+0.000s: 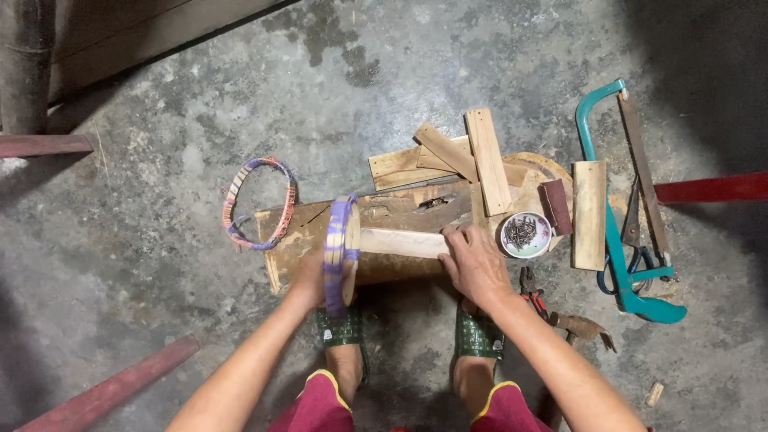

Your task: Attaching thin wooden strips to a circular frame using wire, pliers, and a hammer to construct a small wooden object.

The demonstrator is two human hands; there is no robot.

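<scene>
My left hand [308, 276] grips a round wooden disc [350, 250] wrapped with a purple band, held on edge against the end of a pale wooden stick [400, 242]. My right hand [474, 262] presses down on the other end of that stick, fingers flat. Both rest on a rough wooden block [384, 216] lying on the concrete floor in front of my feet in green sandals [478, 334].
A woven purple ring [260, 202] lies left of the block. Wood offcuts [488, 160] pile behind it, with a small bowl of nails [526, 234], a plank [590, 214] and a teal hacksaw [616, 232] to the right. Pliers [530, 290] and a hammer [584, 328] lie near my right foot. Red bars [112, 390] cross the floor.
</scene>
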